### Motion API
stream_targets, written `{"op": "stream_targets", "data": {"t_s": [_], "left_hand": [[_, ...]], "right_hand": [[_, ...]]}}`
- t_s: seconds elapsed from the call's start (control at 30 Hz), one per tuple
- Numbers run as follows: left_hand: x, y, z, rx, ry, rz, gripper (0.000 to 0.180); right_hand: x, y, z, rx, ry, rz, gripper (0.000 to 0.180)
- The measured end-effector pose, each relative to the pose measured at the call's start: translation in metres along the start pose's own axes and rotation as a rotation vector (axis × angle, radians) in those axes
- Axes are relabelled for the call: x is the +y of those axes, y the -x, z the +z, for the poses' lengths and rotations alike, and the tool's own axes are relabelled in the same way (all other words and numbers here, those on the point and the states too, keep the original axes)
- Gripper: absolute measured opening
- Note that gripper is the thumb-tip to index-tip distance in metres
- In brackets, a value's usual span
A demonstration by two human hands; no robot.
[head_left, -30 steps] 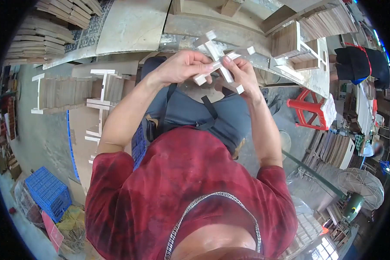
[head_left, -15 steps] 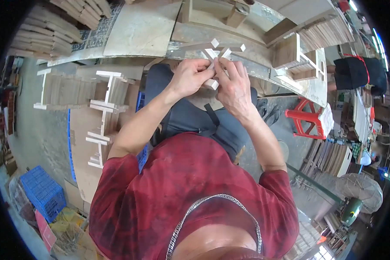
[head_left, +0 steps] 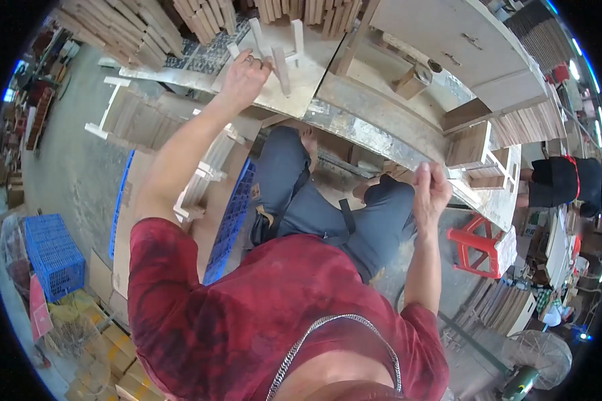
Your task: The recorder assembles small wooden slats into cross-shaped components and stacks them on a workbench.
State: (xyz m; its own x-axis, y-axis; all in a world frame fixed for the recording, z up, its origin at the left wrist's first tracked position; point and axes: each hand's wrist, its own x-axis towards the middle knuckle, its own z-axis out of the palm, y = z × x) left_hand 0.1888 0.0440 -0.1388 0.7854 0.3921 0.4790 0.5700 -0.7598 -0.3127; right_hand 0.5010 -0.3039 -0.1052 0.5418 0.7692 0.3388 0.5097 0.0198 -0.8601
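Observation:
My left hand reaches far out over the workbench and grips a small white wooden frame whose pegs stand up from the board. My right hand is raised near the bench's front edge on the right. Its fingers are pinched together, and I can see nothing in them. I am seated, with my knees in grey trousers under the bench edge.
Stacked wooden slats lie beyond the bench on the left. White frames and a blue crate are on the floor at left. A small wooden rack, a red stool and a person in black are on the right.
Both hands held the white frame together in front of me. Now the left hand has carried it out onto the bench, and the right hand has let go and drawn back right.

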Motion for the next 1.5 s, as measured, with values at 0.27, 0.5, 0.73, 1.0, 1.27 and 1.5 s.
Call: {"op": "stream_targets", "data": {"t_s": [0.27,0.5,0.73,1.0,1.27,1.5], "left_hand": [[-0.037,0.045,0.108,-0.044,-0.050,0.090,0.021],[-0.003,0.002,0.059,-0.016,0.054,-0.048,0.049],[0.038,0.152,-0.071,0.004,0.061,-0.557,0.058],[0.066,0.313,-0.114,-0.414,0.149,-1.226,0.035],[0.036,0.337,-0.060,-1.006,-0.010,-1.054,0.020],[-0.002,0.394,-0.094,-0.642,0.300,-1.321,0.033]], "right_hand": [[0.014,0.000,-0.140,0.440,0.679,0.048,0.018],[0.048,-0.072,-0.229,0.251,1.011,-0.048,0.024],[0.089,-0.135,-0.222,-0.252,1.023,0.163,0.043],[0.118,-0.155,-0.267,-0.339,1.172,0.018,0.025],[0.018,-0.051,-0.184,-0.026,0.132,0.284,0.017],[-0.001,0.014,-0.017,-0.199,-0.331,0.427,0.026]]}}
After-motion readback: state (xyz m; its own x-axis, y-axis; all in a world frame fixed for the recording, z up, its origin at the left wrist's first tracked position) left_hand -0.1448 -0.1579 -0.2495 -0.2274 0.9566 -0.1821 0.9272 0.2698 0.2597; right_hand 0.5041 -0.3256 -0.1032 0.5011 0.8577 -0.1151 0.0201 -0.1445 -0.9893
